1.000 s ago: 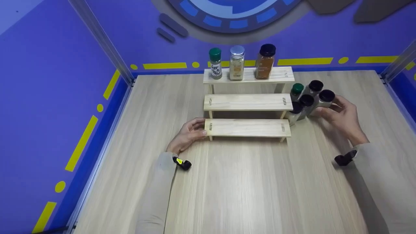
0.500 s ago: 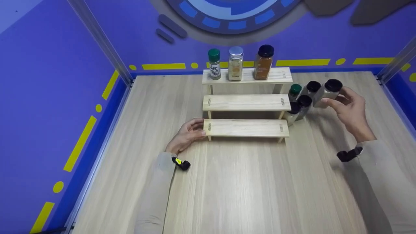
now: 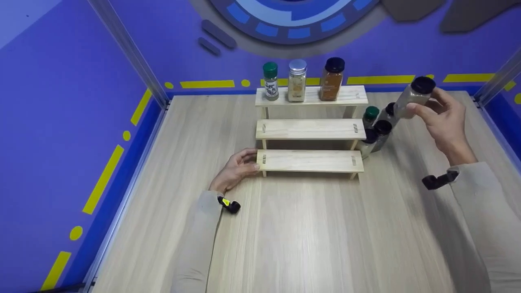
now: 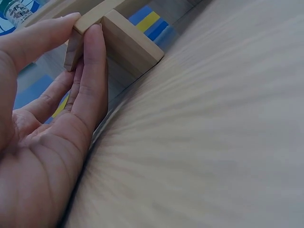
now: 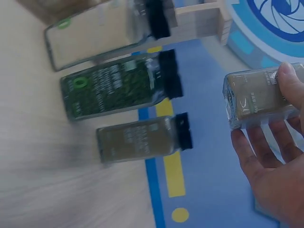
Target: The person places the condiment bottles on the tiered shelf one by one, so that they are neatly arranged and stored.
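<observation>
My right hand (image 3: 445, 120) holds a glass spice jar (image 3: 411, 97) with a black lid, raised off the table and tilted. In the right wrist view the same jar (image 5: 254, 95) shows pale brown powder, with the thumb on one side and fingers on the other. At the left end of the three-step wooden spice rack (image 3: 309, 160), my left hand (image 3: 234, 170) pinches the lowest step. The left wrist view shows thumb and fingertips on that board's corner (image 4: 90, 21). On the top step stand a green-lidded jar (image 3: 270, 81), a silver-lidded jar (image 3: 297, 81) and a black-lidded jar of orange-brown powder (image 3: 331, 81).
Several jars crowd the rack's right side on the table (image 3: 309, 236): a small green-lidded one (image 3: 371, 114) and black-lidded ones, including a jar of green herbs (image 5: 114, 88) and a jar of brown powder (image 5: 137, 140). Blue-purple panels (image 3: 163, 49) wall the table's back and sides.
The right hand has lifted its black-lidded jar up and away from the cluster beside the rack, slightly to the right. My left hand stays at the lowest step.
</observation>
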### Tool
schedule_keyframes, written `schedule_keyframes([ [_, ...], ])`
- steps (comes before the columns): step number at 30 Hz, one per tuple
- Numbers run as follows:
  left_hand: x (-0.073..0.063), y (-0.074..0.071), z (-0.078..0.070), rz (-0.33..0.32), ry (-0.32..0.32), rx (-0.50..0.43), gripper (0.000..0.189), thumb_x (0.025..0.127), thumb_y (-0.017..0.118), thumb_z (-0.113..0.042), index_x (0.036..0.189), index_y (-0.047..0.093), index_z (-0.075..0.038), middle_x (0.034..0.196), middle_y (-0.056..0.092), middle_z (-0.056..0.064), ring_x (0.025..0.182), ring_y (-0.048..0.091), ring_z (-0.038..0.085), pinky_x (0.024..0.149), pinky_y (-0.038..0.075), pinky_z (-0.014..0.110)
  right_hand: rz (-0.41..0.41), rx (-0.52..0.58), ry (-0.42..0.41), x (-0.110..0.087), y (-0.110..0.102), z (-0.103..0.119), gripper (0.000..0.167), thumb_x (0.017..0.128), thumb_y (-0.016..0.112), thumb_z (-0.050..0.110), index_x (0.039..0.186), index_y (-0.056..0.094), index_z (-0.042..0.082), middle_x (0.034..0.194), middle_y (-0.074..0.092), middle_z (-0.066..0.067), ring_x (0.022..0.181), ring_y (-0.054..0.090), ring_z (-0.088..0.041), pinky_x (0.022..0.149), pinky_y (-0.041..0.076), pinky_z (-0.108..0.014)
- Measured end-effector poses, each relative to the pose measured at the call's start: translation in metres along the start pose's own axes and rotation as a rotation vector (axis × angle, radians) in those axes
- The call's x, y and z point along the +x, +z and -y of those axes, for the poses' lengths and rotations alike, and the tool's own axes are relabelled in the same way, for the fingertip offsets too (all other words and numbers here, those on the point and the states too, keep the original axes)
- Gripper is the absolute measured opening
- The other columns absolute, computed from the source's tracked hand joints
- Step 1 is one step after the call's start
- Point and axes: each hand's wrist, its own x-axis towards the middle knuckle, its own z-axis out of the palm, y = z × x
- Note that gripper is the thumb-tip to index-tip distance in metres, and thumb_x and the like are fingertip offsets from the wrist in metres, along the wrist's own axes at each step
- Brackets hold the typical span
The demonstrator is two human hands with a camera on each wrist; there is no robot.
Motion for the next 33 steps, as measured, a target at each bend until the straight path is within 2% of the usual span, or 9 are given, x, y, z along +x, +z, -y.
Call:
schedule_keyframes([
  [8,-0.001,0.001,0.001,-0.009,-0.003,-0.001,0.068,0.093,0.067,0.010,0.156,0.039,0.008,0.151,0.052,0.024,0.113,0.068,0.021,0.095,0.066,0.032,-0.017,0.008,-0.018,0.019,0.025,0.022,0.055,0.085,0.087,-0.003,0.137,0.072,0.006,0.131,0.071,-0.005,0.118,0.069,-0.019,0.094,0.058,-0.015],
  [15,-0.001,0.000,0.001,-0.012,-0.008,0.000,0.071,0.093,0.070,0.010,0.156,0.038,0.008,0.154,0.049,0.027,0.116,0.067,0.023,0.098,0.065,0.033,-0.017,-0.220,-0.047,0.031,0.049,0.033,0.053,0.088,0.087,0.005,0.138,0.072,0.014,0.132,0.072,-0.001,0.118,0.067,-0.017,0.106,0.055,-0.022],
  [18,0.000,0.000,0.000,-0.011,-0.008,-0.001,0.071,0.093,0.071,0.009,0.156,0.038,0.008,0.154,0.049,0.027,0.117,0.067,0.023,0.100,0.064,0.034,0.000,-0.237,-0.048,0.034,0.058,0.034,0.054,0.089,0.087,0.005,0.139,0.072,0.015,0.134,0.072,-0.001,0.118,0.066,-0.017,0.110,0.055,-0.026],
  [21,0.000,-0.001,0.000,-0.004,-0.003,0.004,0.069,0.094,0.070,0.009,0.156,0.039,0.009,0.152,0.051,0.024,0.116,0.067,0.022,0.099,0.064,0.033,0.006,-0.224,-0.058,0.037,0.067,0.034,0.052,0.088,0.087,0.004,0.137,0.073,0.014,0.130,0.073,-0.001,0.115,0.068,-0.017,0.107,0.056,-0.025],
  [27,0.001,-0.001,0.001,0.013,0.016,0.006,0.064,0.096,0.068,0.009,0.154,0.041,0.009,0.145,0.057,0.017,0.114,0.068,0.020,0.095,0.065,0.029,0.027,-0.119,-0.055,0.042,0.082,0.033,0.051,0.086,0.088,0.001,0.134,0.075,0.011,0.122,0.075,0.000,0.110,0.068,-0.017,0.096,0.056,-0.019],
  [29,0.001,0.000,0.001,0.014,0.016,-0.001,0.065,0.095,0.068,0.010,0.154,0.041,0.008,0.144,0.057,0.017,0.114,0.068,0.020,0.095,0.065,0.029,0.036,-0.130,-0.048,0.042,0.087,0.032,0.052,0.087,0.088,0.003,0.136,0.074,0.012,0.124,0.075,0.000,0.111,0.068,-0.016,0.095,0.056,-0.018],
  [33,0.001,-0.001,0.001,0.011,0.014,-0.009,0.066,0.094,0.068,0.011,0.154,0.041,0.009,0.145,0.057,0.018,0.114,0.068,0.020,0.095,0.065,0.029,0.055,-0.220,-0.038,0.041,0.095,0.029,0.052,0.090,0.087,0.010,0.140,0.072,0.017,0.129,0.073,0.001,0.114,0.067,-0.015,0.098,0.057,-0.020],
])
